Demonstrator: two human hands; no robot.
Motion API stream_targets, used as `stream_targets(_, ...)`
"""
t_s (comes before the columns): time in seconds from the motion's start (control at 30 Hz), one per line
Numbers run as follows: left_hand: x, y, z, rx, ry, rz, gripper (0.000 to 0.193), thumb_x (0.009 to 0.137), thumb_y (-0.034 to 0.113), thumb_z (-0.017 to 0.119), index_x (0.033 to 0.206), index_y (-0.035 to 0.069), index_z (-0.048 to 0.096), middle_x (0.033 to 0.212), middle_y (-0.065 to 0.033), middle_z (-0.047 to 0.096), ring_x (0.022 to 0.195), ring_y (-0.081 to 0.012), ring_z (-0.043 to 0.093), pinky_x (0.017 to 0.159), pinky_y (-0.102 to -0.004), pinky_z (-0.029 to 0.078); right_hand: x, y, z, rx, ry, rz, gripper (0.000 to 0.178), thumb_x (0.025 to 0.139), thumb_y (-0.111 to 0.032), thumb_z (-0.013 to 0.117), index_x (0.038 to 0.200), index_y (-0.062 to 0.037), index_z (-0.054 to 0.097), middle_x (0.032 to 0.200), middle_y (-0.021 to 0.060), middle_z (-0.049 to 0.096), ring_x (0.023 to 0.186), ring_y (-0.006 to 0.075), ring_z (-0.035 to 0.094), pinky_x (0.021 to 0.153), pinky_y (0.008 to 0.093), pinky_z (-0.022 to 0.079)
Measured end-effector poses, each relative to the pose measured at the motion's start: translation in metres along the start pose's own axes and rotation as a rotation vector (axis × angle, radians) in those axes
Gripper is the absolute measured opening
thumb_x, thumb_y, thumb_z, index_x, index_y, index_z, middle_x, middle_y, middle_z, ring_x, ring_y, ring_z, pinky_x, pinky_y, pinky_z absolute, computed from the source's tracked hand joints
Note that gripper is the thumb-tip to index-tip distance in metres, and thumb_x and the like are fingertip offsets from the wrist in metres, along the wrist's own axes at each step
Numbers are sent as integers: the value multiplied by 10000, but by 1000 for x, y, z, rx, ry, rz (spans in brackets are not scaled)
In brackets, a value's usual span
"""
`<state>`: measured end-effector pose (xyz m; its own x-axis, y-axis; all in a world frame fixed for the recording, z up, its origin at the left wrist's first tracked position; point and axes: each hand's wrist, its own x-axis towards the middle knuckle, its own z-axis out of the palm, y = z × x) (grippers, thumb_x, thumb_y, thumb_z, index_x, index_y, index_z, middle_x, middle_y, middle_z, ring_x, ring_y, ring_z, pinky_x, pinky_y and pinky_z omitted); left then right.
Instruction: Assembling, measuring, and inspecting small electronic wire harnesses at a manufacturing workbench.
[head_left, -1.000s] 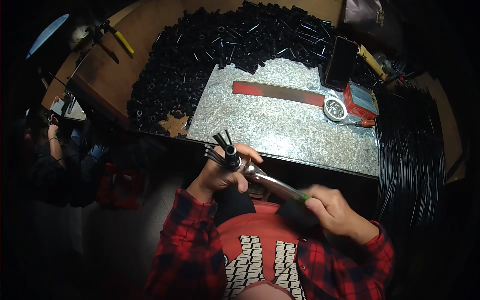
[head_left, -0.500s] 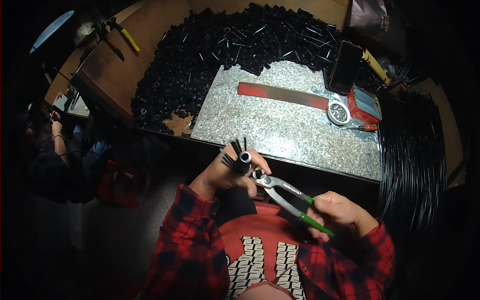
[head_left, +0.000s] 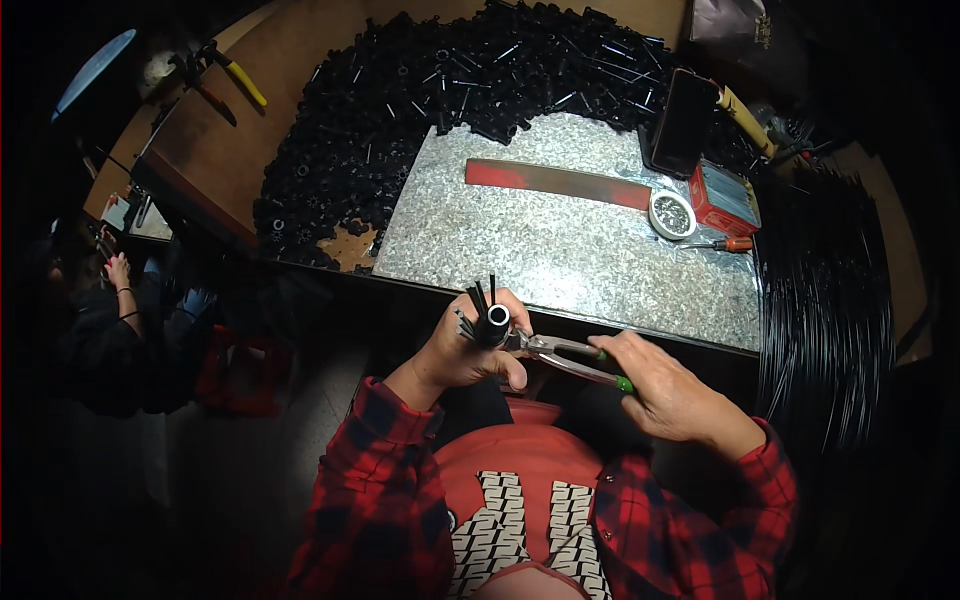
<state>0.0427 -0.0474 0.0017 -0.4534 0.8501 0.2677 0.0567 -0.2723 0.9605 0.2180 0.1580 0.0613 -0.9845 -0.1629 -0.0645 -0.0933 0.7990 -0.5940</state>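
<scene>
My left hand point(head_left: 440, 350) is closed around a black tubular part point(head_left: 493, 325) with a pale open end. Several thin black rods point(head_left: 474, 300) stick out beside the tube. In my right hand point(head_left: 675, 395) is a pair of pincers point(head_left: 565, 360) with green-sleeved handles, my fingers wrapped over the grips. The pincers' jaws meet the side of the tubular part, close to my left fingers. Whether the jaws grip a rod there is too small to tell. Both hands are held in front of the table edge, above my lap.
A speckled slab point(head_left: 480, 240) bears a red-brown strip point(head_left: 555, 183), a white bowl point(head_left: 655, 228), a red box point(head_left: 722, 200) and a screwdriver point(head_left: 738, 244). Behind lies a heap of black parts point(head_left: 400, 110). A phone point(head_left: 683, 122) leans nearby; long black rods point(head_left: 820, 320) hang right. Another person's hand point(head_left: 118, 270) is far left.
My right hand has moved up, now over the top of the pincers' handles, which have swung up to lie flatter. The handles look closer together. My left hand and its part have shifted slightly.
</scene>
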Motion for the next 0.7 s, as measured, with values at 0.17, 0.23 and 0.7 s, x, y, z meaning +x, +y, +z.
stream_targets(0.17,-5,-7,3,-64,56,-22,529,498,288,907,822,45,566,727,13,553,640,-80,525,557,-229,410,8,4,7,265,-160,25,536,717,42,475,1246,8,400,1125,201,472,1056,384,501,901,421,419)
stream_targets(0.23,-6,-10,6,-170,113,-8,537,507,324,901,818,49,559,725,13,537,624,-75,505,555,-221,396,12,7,14,258,-112,-5,480,722,38,495,1196,10,427,1061,205,511,1000,384,531,852,420,442)
stream_targets(0.7,-17,-36,6,-287,209,-67,712,541,291,877,1051,17,464,651,47,489,592,-55,488,556,-180,398,15,25,25,-252,301,105,164,777,-54,627,822,-36,470,703,182,550,642,388,569,553,463,433)
